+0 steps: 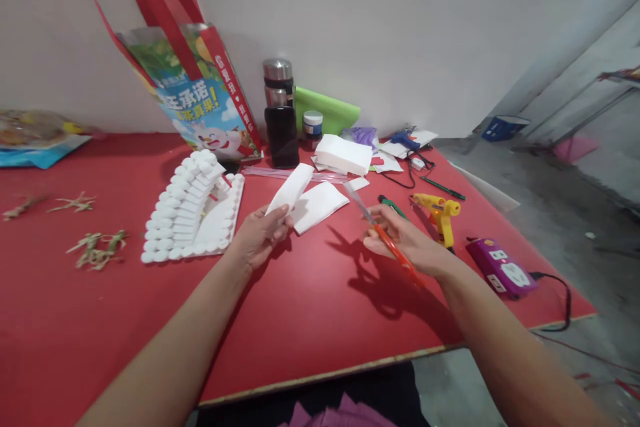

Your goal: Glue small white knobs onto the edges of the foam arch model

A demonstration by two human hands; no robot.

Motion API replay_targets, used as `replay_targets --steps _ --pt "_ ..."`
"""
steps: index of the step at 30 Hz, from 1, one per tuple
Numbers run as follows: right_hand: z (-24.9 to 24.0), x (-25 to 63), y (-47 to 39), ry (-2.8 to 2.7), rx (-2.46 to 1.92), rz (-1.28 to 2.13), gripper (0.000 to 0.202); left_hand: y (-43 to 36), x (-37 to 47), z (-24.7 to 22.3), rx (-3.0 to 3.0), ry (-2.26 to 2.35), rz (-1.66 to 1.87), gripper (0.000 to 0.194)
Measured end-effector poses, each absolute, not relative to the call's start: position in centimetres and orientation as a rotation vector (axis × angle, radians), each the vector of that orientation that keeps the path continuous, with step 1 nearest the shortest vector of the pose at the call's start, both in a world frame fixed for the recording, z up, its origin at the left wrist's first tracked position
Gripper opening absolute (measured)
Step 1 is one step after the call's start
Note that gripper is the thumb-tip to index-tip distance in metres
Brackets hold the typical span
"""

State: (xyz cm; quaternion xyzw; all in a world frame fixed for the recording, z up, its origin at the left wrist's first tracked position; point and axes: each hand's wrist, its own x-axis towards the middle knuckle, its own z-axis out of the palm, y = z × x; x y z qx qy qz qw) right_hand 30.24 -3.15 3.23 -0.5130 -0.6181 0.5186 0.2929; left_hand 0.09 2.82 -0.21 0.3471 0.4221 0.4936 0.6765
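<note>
Pinched in my left hand (265, 235) is a narrow white strip (291, 188), tilted up and away from me. Just behind it lies a folded white sheet (320, 205) on the red table (310, 320). My right hand (395, 239) holds scissors with orange handles (395, 250), blades pointing up and left toward a small white piece (357, 183). To the left of my left hand stands a white model (193, 210) with rounded white pieces stacked in a curved wall.
At the back are a printed bag (200, 93), a thermos (278, 83), a black phone (283, 137), a jar (313, 125) and white stacks (345, 153). Right: yellow glue gun (440, 213), purple power box (500, 267) with cord. Left: twine figures (100, 249). The table's front edge is near me.
</note>
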Motion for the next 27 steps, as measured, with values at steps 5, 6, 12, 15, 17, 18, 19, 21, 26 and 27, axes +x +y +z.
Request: replay_targets --steps 5,6,12,15,17,18,19,21,26,27 --pt "5.0 27.5 -1.2 -2.046 -1.497 1.337 0.053 2.8 -0.1 0.3 0.704 0.946 1.182 0.034" --pt "5.2 27.1 -0.8 -2.067 -1.47 1.354 0.054 2.7 -0.1 0.4 0.699 0.943 1.184 0.033" --pt "5.4 25.3 0.2 -2.047 -1.329 1.475 0.062 1.8 0.6 0.3 0.73 0.915 1.142 0.032" --pt "5.1 24.9 0.2 -2.014 -1.335 1.475 0.055 1.6 0.9 0.2 0.762 0.925 1.117 0.032" --pt "4.8 24.9 0.1 -1.983 -1.341 1.499 0.052 1.5 1.1 0.2 0.783 0.937 1.101 0.031" --pt "4.7 24.9 0.0 -1.967 -1.342 1.508 0.051 1.4 1.1 0.2 0.791 0.942 1.099 0.031" --pt "4.7 24.9 0.0 -1.953 -1.339 1.511 0.05 1.4 1.2 0.2 0.797 0.945 1.098 0.031" --pt "4.5 24.9 -0.1 -1.947 -1.327 1.504 0.05 1.3 1.3 0.2 0.805 0.948 1.099 0.031" --pt "4.4 24.7 0.0 -1.946 -1.313 1.481 0.054 1.1 1.5 0.1 0.804 0.935 1.076 0.034" --pt "4.4 24.7 -0.1 -1.936 -1.311 1.485 0.057 1.0 1.5 0.1 0.803 0.934 1.069 0.035"
